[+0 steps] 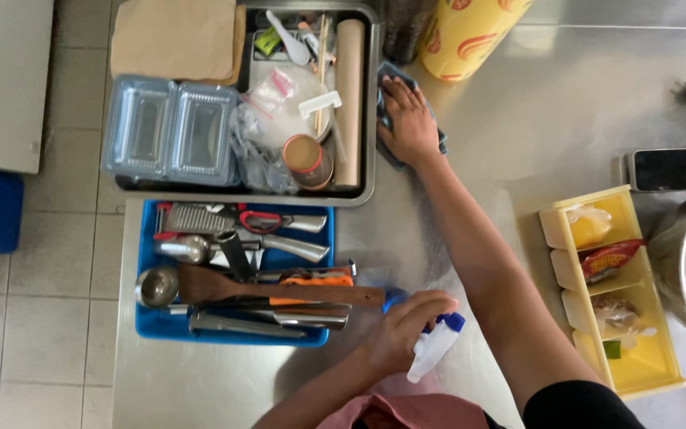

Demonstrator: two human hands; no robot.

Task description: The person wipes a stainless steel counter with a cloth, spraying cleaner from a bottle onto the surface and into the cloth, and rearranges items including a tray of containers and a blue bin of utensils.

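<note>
Head view, looking down. Left hand [408, 330] is wrapped around the neck of a spray bottle [430, 352], white body with a blue trigger head, fingers closed on it just above the near edge of the steel tabletop [518, 119]. Right hand [408, 119] lies flat, fingers together and extended, pressing a dark blue cloth [443, 141] against the tabletop beside a steel tray [371, 103].

Handling judgement: the bottle looks like light, stiff plastic, possibly slick if wet; the neck under the trigger is the sound place to hold it, as it is held. The cloth is soft and limp, will bunch or slide on smooth steel, and is best managed by a flat palm rather than a pinch.

Surroundings: the steel tray holds clear plastic boxes [170, 129], a paper roll and small items. Below it sits a blue bin [146, 322] of utensils, with a wooden spatula [279, 292] across the top. A yellow organiser [645, 369] with packets stands to the right, a phone [674, 168] beyond it.
</note>
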